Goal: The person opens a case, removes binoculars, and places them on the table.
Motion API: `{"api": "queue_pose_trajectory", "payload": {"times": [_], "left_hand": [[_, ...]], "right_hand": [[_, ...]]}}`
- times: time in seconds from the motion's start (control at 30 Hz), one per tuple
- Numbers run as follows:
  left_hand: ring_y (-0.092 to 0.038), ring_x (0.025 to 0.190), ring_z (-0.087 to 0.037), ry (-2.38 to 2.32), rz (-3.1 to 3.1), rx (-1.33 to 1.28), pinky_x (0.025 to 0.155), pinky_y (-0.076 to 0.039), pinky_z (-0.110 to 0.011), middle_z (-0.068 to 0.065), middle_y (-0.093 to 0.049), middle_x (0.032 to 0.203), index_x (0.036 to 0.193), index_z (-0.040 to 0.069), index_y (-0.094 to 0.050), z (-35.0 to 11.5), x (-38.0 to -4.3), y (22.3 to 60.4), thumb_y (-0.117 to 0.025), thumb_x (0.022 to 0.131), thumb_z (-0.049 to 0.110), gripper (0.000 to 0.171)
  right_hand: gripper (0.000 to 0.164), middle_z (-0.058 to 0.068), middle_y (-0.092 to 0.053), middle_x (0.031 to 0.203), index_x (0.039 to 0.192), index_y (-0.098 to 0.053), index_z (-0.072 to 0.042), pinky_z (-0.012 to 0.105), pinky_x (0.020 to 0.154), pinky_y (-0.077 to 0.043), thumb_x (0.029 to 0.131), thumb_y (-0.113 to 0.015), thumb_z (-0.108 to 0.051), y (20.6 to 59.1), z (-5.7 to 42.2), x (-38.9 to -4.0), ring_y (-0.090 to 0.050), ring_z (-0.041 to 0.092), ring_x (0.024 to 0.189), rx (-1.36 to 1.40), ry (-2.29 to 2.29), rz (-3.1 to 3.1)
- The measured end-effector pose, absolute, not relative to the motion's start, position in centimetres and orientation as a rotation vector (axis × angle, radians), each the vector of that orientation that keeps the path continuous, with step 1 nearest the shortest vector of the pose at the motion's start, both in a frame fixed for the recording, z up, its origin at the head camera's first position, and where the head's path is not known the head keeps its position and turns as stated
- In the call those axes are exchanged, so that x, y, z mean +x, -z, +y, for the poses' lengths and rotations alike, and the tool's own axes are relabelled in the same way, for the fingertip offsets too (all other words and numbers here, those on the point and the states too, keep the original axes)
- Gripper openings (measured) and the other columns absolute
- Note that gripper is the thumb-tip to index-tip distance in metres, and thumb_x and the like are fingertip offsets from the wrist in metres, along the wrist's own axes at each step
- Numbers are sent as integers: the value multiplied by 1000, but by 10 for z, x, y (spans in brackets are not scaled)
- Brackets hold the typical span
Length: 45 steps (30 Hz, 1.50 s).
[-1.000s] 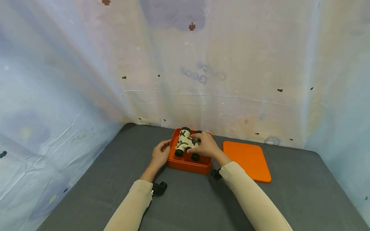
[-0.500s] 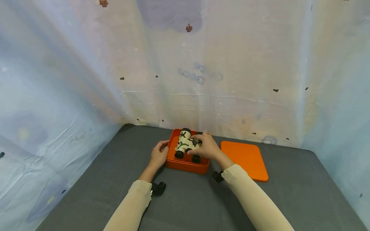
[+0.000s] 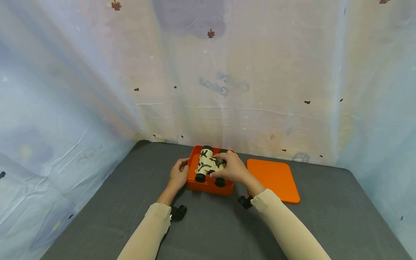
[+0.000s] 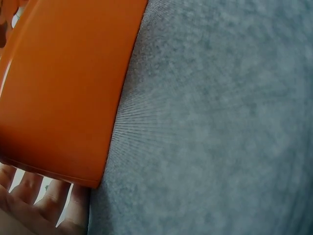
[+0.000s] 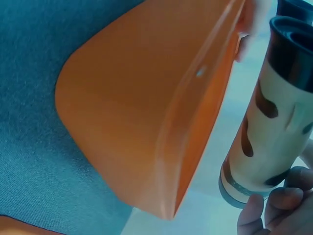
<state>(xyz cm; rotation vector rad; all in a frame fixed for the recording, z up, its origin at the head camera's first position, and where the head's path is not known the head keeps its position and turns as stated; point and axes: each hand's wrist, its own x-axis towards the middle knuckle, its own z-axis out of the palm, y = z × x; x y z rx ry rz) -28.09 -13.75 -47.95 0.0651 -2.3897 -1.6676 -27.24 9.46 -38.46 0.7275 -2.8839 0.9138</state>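
A pair of camouflage binoculars [image 3: 204, 164] with black ends is held over the orange box [image 3: 209, 187], tilted, its near ends above the front rim. My right hand [image 3: 232, 168] grips the binoculars around the right barrel [image 5: 274, 117], with fingers curled at its side in the right wrist view. My left hand [image 3: 178, 176] holds the box by its left wall. In the left wrist view, the left fingers [image 4: 54, 198] lie against the end of the box, their tips hidden behind it.
An orange lid [image 3: 274, 180] lies flat on the grey table [image 3: 208, 231], right of the box. A patterned cloth [image 3: 260, 72] hangs along the back and left side. Black camera mounts [image 3: 178, 213] sit at both wrists.
The binoculars have risen out of the box in my right hand, coming slightly nearer. My left hand stays at the box wall. The head view has shifted a little.
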Motion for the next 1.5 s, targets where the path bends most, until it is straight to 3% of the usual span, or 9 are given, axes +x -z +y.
{"api": "queue_pose_trajectory", "payload": {"times": [0.17,0.47,0.9,1.13,1.5], "left_hand": [[-59,102,-24,1670,-2396,73,80,-47,-30,-10,-59,131,131,14,-58,-138,-281,479,-47,98,15,35],[-59,102,-24,1664,-2393,69,81,-48,-31,-10,-59,131,130,15,-58,-138,-280,480,-47,98,16,35],[-55,93,-23,1647,-2418,39,73,-44,-28,-12,-58,132,132,13,-56,-140,-279,481,-45,99,16,35],[-57,101,-23,1642,-2418,37,79,-46,-29,-9,-59,131,131,17,-57,-140,-280,483,-46,99,17,34],[-55,98,-23,1646,-2435,22,80,-45,-30,-13,-57,133,133,12,-55,-141,-282,483,-44,99,15,36]], "right_hand": [[66,1,-52,98,128,-63,-23,31,68,-39,69,-85,-42,379,95,-261,-42,18,84,745,-912,-2873],[66,-1,-51,91,125,-65,-21,29,62,-32,66,-87,-42,376,100,-244,-40,19,80,798,-889,-2853],[64,-3,-46,86,122,-66,-24,28,63,-26,65,-87,-43,377,113,-218,-36,17,76,802,-808,-2854],[63,-3,-44,82,120,-67,-23,26,63,-25,63,-89,-39,377,118,-205,-34,14,74,837,-787,-2827],[65,-5,-37,77,119,-67,-25,25,63,-21,61,-88,-45,378,132,-182,-30,12,70,868,-605,-2828]]}}
